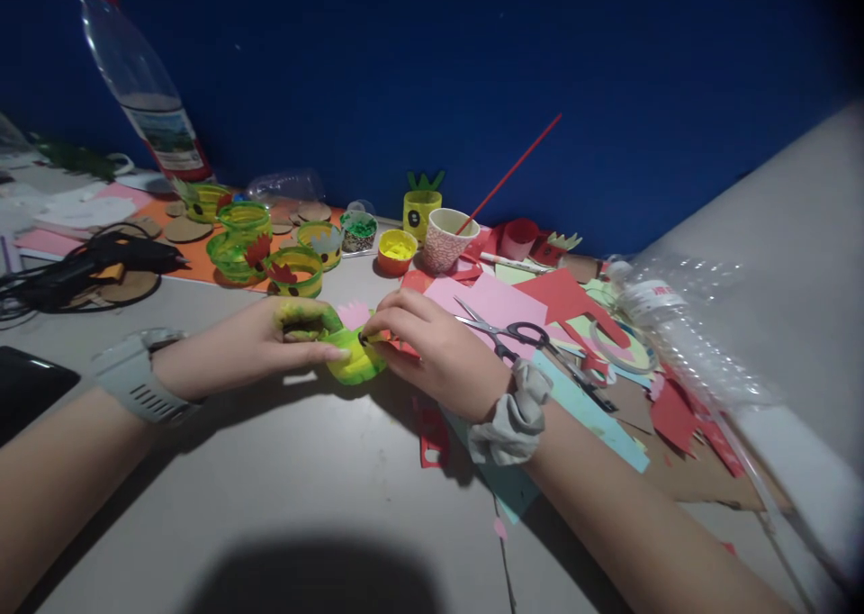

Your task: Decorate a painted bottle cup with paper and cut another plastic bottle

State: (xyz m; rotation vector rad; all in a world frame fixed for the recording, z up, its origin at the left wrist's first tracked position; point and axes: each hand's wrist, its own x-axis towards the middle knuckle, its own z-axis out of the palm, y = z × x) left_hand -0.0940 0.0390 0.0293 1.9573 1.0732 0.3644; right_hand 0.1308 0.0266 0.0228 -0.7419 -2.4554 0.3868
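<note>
My left hand (270,344), paint-stained and with a grey watch on the wrist, grips a small yellow-green painted ring (356,362) just above the grey table (270,497). My right hand (432,348), a grey scrunchie on its wrist, pinches the ring's right edge where a small black dot and a bit of red paper sit. Both hands meet at the ring in the middle of the view. A pink paper scrap shows just behind it.
Several painted rings (247,236) stand at the back left beside a black glue gun (101,263) and a tilted bottle (141,83). Paint pots (397,249), a cup with a red stick (449,239), scissors (513,333), coloured paper (567,299) and a clear plastic bottle (675,326) lie to the right.
</note>
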